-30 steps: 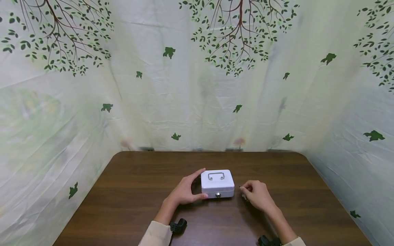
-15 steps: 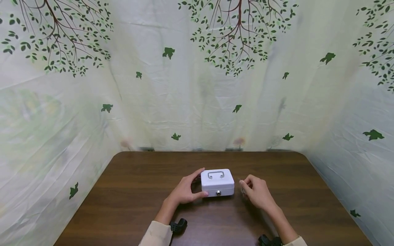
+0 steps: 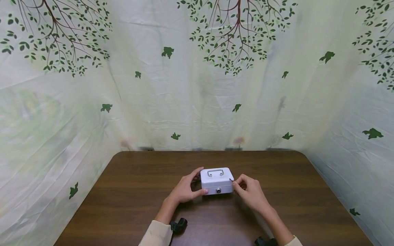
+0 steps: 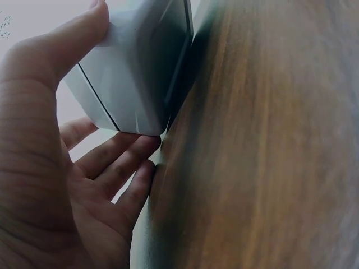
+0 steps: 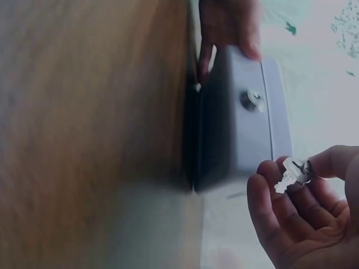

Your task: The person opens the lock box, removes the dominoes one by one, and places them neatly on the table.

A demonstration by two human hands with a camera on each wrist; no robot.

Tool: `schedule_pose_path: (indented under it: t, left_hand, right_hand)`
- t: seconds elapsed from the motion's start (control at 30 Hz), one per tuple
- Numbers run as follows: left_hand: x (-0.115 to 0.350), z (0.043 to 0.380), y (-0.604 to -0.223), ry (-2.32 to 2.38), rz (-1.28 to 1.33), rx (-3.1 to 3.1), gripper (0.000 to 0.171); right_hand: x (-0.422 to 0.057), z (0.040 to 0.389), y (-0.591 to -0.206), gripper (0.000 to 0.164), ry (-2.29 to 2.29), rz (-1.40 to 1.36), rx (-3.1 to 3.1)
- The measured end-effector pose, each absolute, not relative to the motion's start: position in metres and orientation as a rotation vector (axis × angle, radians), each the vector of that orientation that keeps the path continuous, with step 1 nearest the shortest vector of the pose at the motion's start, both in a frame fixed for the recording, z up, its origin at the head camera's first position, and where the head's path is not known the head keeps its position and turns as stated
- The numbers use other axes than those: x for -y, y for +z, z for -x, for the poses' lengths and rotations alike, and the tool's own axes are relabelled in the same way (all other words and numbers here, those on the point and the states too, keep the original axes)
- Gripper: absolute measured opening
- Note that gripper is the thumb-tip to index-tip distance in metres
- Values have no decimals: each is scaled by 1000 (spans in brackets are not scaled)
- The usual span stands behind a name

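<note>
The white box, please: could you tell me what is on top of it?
A wire handle lies flat on the white box. The lid is closed, so the inside is hidden. The left hand grips its side.

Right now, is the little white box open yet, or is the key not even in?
Not open yet. The left hand grips the white box, whose lid is down. The right hand pinches the key beside the box; the lock is empty. Putting the key in, turning and lifting the lid remain.

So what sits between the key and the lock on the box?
Nothing but the box's bare front, seen from the right wrist: key, lock.
</note>
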State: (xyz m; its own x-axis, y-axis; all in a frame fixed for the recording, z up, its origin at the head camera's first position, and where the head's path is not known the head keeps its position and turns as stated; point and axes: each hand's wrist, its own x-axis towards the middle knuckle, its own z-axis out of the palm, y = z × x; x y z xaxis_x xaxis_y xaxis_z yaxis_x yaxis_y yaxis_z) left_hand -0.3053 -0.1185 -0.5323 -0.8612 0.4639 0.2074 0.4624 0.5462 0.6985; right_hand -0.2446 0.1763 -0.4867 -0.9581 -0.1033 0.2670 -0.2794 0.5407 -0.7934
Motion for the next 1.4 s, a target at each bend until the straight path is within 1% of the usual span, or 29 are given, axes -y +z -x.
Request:
schedule_pose_path:
  t: [0.33, 0.63, 1.13, 1.4]
  left_hand:
    - [118, 305, -534, 1276, -834, -2752, 91]
    - [118, 305, -534, 1319, -832, -2730, 89]
    - [119, 305, -534, 1315, -795, -2716, 88]
    - [119, 305, -533, 1328, -812, -2707, 87]
  right_hand:
    - [-156, 237, -498, 25, 1310, -454, 2562]
    - [-146, 232, -500, 26, 1264, -532, 2585]
    - [-139, 228, -500, 26, 1249, -469, 2619]
    - [-132, 224, -497, 29, 1166, -430, 2593]
